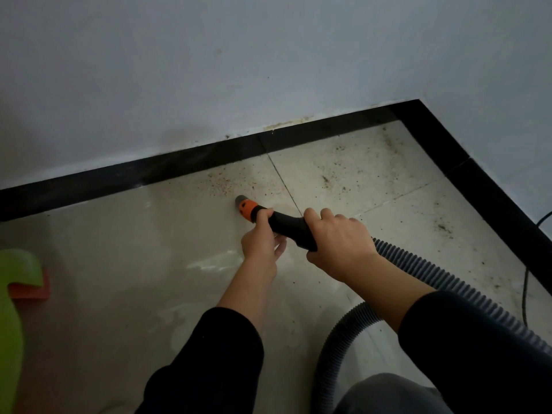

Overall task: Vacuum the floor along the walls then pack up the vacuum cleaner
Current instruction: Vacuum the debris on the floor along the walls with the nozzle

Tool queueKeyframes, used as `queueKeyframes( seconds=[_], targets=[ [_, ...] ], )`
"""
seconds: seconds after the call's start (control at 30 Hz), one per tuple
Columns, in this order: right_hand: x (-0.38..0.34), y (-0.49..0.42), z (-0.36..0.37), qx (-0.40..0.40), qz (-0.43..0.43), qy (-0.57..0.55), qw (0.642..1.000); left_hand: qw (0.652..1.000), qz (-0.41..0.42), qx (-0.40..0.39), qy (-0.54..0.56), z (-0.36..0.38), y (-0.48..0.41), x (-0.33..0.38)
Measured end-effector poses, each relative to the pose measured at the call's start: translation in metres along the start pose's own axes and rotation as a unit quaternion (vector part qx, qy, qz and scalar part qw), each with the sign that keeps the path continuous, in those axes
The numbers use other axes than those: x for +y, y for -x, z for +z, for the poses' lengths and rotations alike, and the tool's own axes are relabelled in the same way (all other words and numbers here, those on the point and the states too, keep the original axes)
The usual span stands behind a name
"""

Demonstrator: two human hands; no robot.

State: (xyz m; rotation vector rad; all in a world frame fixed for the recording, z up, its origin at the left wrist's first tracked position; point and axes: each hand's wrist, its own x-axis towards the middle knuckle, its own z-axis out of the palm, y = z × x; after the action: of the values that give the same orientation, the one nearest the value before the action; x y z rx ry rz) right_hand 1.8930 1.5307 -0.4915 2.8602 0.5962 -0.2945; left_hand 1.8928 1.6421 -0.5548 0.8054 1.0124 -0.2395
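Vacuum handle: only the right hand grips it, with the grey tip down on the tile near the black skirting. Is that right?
No. Both hands grip the vacuum handle: the head view shows the left hand just behind the orange collar and the right hand further back. The grey tip is indeed down near the black skirting.

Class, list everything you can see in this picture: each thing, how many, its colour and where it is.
vacuum wand: one, black with orange collar, grey tip near the skirting
hose: one, grey, ribbed, from wand to lower right
cable: one, black, right edge
skirting: two runs, black, foot of both walls
dirt specks: many, brown, toward the corner
green-and-orange object: one, left edge
left hand: one, grips wand behind the collar
right hand: one, grips wand's rear
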Motion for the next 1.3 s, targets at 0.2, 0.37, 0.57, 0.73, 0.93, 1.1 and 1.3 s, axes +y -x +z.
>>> queueKeyframes(
  seconds=[0.2,0.37,0.57,0.73,0.93,1.1,1.3],
  targets=[
    [0.011,0.003,0.002,-0.008,0.026,-0.002,1.000,0.998,-0.010,-0.037,-0.040,0.009,-0.006,-0.005],
    [0.017,0.005,0.003,-0.007,0.049,0.008,0.999,0.996,-0.016,-0.063,-0.062,0.019,-0.008,-0.010],
    [0.029,0.007,0.006,-0.015,0.081,0.023,0.996,0.992,-0.025,-0.089,-0.086,0.033,-0.009,-0.014],
    [0.039,0.008,0.008,-0.014,0.096,0.025,0.995,0.991,-0.019,-0.100,-0.086,0.043,-0.008,-0.018],
    [0.049,0.008,0.011,-0.020,0.119,0.039,0.992,0.989,-0.027,-0.128,-0.072,0.054,-0.007,-0.024],
    [0.053,0.007,0.012,-0.025,0.127,0.039,0.991,0.987,-0.034,-0.148,-0.047,0.056,-0.007,-0.025],
    [0.052,0.001,0.010,-0.028,0.118,0.026,0.992,0.990,-0.033,-0.138,-0.016,0.056,-0.006,-0.021]
  ],
)
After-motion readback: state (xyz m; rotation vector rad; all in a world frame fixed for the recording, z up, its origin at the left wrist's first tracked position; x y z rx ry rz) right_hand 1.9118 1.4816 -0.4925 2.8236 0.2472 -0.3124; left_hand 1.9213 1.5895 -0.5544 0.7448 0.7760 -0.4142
